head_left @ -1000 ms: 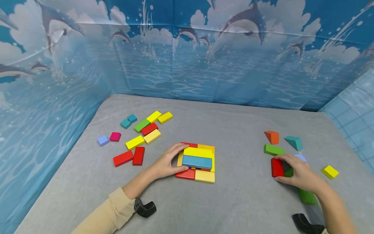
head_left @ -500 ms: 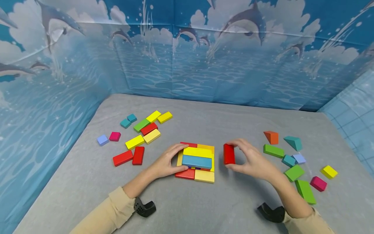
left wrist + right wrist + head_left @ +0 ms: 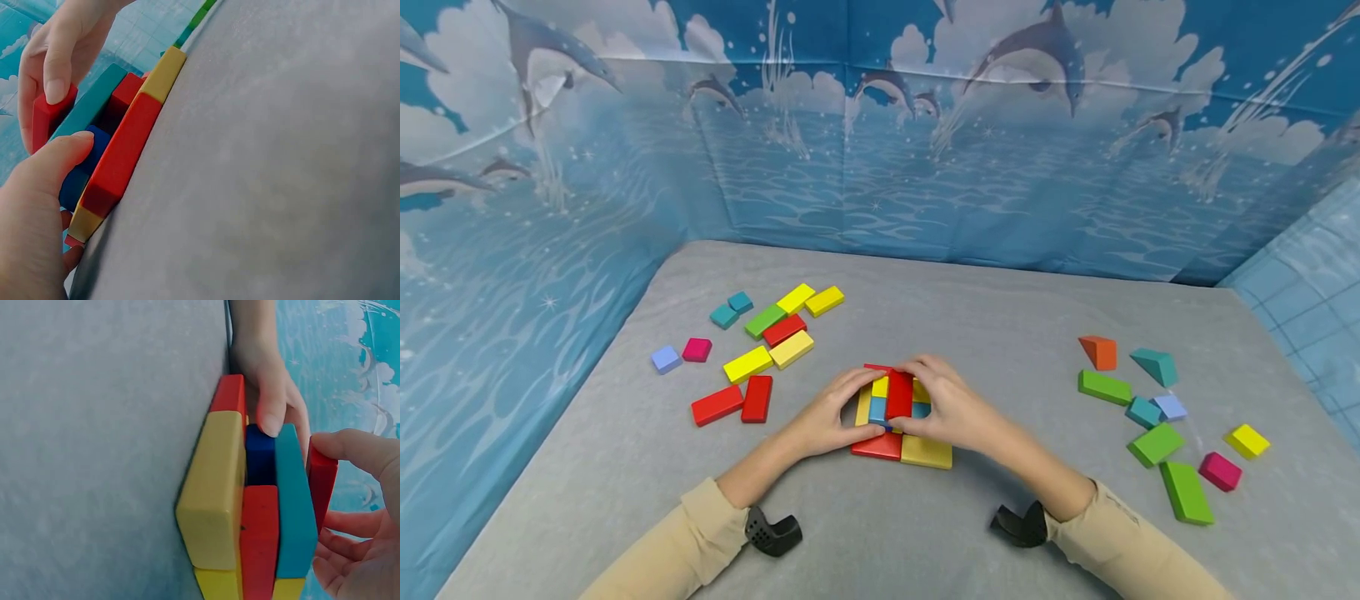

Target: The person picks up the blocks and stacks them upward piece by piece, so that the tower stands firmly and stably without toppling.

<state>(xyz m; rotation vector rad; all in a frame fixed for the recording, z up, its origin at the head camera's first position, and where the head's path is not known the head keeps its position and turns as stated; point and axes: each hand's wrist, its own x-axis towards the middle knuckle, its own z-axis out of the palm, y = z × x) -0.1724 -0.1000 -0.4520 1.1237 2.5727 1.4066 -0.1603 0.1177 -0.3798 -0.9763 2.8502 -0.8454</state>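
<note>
In the head view, a layered stack of toy building blocks has a red block (image 3: 877, 447) and a pale yellow block (image 3: 927, 453) along its near edge. My left hand (image 3: 827, 417) grips the stack's left side, thumb at the front and fingers at the back. In the right wrist view its thumb lies against a dark blue block (image 3: 261, 456) under a teal plank (image 3: 296, 506). My right hand (image 3: 955, 408) pinches a red block (image 3: 899, 395) between thumb and fingers, close over the top layer, crosswise to the plank. Part of the stack is hidden behind the hands.
On the left of the grey cloth (image 3: 880, 533) lie loose blocks, among them red blocks (image 3: 717, 405) and a green block (image 3: 766, 321). At right are green blocks (image 3: 1187, 493), an orange wedge (image 3: 1099, 353) and a teal wedge (image 3: 1155, 367). A dolphin-print curtain (image 3: 880, 167) stands behind.
My right hand has carried the red block left from the right-hand group to over the stack. My left hand has stayed at the stack.
</note>
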